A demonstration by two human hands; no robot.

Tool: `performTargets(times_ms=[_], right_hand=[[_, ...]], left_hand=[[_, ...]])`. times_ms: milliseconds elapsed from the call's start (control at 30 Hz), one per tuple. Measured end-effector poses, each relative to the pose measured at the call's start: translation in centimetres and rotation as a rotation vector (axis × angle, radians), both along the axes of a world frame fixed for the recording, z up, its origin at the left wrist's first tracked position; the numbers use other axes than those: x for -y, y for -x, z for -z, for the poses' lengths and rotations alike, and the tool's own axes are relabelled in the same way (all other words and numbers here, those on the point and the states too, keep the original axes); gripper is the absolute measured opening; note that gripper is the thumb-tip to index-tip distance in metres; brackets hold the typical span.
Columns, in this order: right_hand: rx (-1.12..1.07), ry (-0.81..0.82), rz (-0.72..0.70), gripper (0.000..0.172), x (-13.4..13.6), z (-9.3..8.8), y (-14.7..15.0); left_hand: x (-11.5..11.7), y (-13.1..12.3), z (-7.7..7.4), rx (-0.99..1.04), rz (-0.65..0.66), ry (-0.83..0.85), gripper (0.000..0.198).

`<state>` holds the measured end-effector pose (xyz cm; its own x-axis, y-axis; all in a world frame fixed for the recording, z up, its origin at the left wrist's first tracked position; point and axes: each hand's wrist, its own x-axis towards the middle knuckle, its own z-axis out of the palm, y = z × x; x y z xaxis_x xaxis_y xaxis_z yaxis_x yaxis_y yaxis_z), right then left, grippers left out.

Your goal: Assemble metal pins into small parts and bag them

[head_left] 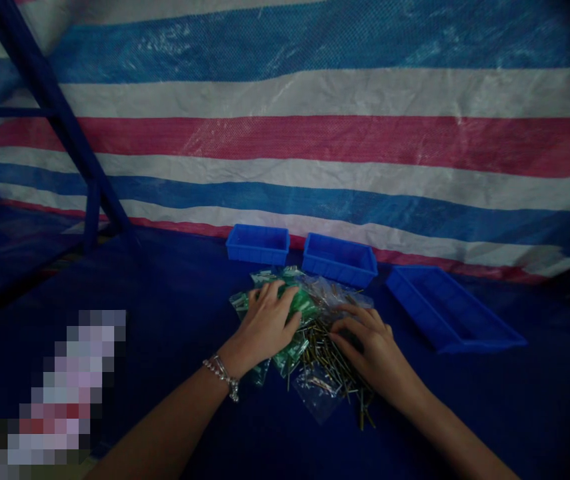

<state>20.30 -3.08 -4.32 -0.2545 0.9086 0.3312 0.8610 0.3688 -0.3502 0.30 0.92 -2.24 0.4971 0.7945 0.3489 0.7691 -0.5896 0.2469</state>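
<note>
My left hand (267, 323) rests with spread fingers on small clear bags with green contents (306, 303). My right hand (372, 343) is bent over the right side of the heap, thumb and fingers apart, its fingertips at the loose thin metal pieces (322, 347), which look like long screws or pins. Behind its fingers lie more clear plastic bags (337, 292). A small transparent bag (319, 393) with a few copper-coloured pieces lies at the near edge of the heap. Neither hand visibly holds anything; the right fingertips are partly hidden among the pieces.
Behind the heap on the blue tabletop (175, 287) stand two blue bins (258, 250) (339, 263). A larger blue bin (457, 313) sits at the right. A blurred-out patch (65, 393) covers something at the left. Blue metal frame (72, 140) and striped sheeting (315, 137) rise behind.
</note>
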Motion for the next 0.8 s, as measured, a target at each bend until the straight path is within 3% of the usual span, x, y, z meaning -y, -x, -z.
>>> performTargets(times_ms=[400, 600, 800], right_hand=[[-0.136, -0.070, 0.005, 0.011, 0.3, -1.0, -0.2], [-0.406, -0.064, 0.013, 0.010, 0.3, -1.6, -0.3], [-0.779, 0.116, 0.009, 0.016, 0.5, -2.4, 0.3]], left_hand=[[0.0, 0.0, 0.1, 0.012, 0.001, -0.026, 0.036], [-0.4, 0.3, 0.3, -0.028, -0.038, -0.070, 0.038], [-0.3, 0.2, -0.6, 0.014, -0.052, -0.170, 0.032]])
